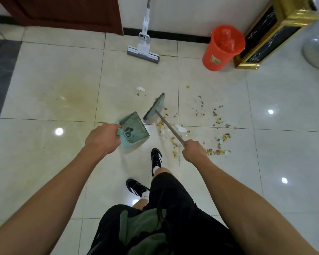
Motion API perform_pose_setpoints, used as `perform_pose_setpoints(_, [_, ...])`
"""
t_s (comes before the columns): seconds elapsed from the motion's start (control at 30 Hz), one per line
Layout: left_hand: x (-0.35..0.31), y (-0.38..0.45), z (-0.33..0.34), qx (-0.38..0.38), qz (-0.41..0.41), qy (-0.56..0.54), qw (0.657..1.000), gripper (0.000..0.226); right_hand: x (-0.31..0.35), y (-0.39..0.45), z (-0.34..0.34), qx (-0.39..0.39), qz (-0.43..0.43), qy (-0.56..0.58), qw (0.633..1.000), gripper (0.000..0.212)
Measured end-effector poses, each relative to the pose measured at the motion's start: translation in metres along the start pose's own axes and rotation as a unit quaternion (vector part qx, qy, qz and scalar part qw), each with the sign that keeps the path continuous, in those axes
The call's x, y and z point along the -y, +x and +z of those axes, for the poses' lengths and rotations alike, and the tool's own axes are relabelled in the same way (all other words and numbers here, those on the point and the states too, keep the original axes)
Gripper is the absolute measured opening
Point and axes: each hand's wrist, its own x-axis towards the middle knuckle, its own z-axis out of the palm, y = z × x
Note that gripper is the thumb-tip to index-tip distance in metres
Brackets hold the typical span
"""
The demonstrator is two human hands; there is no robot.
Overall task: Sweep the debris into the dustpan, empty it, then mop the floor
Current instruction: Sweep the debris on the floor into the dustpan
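Fingers of left hand (101,138) grip dustpan (134,128), right hand (193,150) broom (155,109); bucket (221,48) label unreadable.

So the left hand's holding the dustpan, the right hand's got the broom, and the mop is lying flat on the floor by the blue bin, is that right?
Not quite: the head view shows the bin is orange, not blue. The rest stands.

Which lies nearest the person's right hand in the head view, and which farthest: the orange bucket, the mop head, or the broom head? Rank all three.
From the right hand:
1. Broom head, just ahead and left, on the tiles by the debris.
2. Mop head, farther ahead, below the wall.
3. Orange bucket, far ahead and right, beside the gold cabinet.
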Motion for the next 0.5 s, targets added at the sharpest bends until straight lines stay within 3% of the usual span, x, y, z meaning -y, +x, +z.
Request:
perform_pose_setpoints(0.4, [0.025,0.053,-0.031,0.005,-0.052,-0.008,0.999,0.021,0.082,0.082,-0.037,0.016,-0.072,0.019,0.997,0.031])
perform_pose_setpoints(0.5, [0.027,0.082,-0.047,0.013,-0.062,0.004,0.998,0.018,0.106,0.115,-0.054,0.015,-0.084,0.035,0.996,0.039])
